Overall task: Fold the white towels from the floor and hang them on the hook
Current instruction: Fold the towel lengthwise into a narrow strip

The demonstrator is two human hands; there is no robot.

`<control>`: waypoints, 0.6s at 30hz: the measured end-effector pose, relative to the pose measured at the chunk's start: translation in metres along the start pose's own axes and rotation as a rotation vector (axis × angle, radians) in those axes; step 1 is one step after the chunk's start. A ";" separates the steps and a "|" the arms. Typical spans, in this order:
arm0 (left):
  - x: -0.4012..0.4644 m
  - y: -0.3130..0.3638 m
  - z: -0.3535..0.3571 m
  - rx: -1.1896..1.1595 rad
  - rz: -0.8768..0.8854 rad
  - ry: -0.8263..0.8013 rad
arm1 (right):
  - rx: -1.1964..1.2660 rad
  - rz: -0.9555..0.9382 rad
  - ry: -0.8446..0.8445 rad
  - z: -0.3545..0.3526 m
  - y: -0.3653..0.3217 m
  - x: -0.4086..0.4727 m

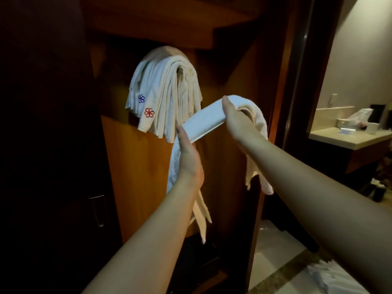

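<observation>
Towels point(167, 92) already folded hang in a thick bundle over the hook, but the hook itself is hidden under the cloth and cannot be seen. Two of them show a small embroidered flower near the lower edge, one blue point(141, 98) and one red point(149, 112). In front of the bundle both hands hold up one more white towel point(204, 120), folded into a long narrow band. The right hand point(236, 122) grips the upper end; its fingers are curled round the cloth and mostly covered by it, and the loose end falls behind the right forearm. The left hand point(188, 158) holds the lower part, with the thumb on the near side; its fingers are behind the towel, so how they lie cannot be told. The rest of the band hangs down below the left wrist. The wooden panel point(135, 166) behind is orange-brown, and the left side of the view is too dark to read. At right, a tabletop point(350, 141) carries small things that are blurred. Something white point(331, 276) lies on the floor, cut by the bottom edge.
</observation>
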State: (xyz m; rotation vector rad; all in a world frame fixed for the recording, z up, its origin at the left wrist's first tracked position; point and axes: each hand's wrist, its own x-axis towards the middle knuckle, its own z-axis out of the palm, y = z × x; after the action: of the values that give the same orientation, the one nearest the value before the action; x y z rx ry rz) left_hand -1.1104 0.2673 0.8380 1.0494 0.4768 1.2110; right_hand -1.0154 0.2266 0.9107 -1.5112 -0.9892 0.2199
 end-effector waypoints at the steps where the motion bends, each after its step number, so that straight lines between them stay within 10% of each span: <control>1: 0.002 0.008 -0.002 -0.038 0.049 0.033 | -0.018 0.019 0.001 -0.003 0.005 0.002; 18: 0.113 0.113 -0.025 0.605 0.292 0.115 | 0.068 -0.099 -0.031 0.008 -0.008 0.095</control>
State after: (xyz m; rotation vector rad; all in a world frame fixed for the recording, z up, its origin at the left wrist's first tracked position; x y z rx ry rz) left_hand -1.1519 0.3795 0.9470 1.6100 0.8323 1.4289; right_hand -0.9657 0.2963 0.9539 -1.3969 -1.0680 0.2049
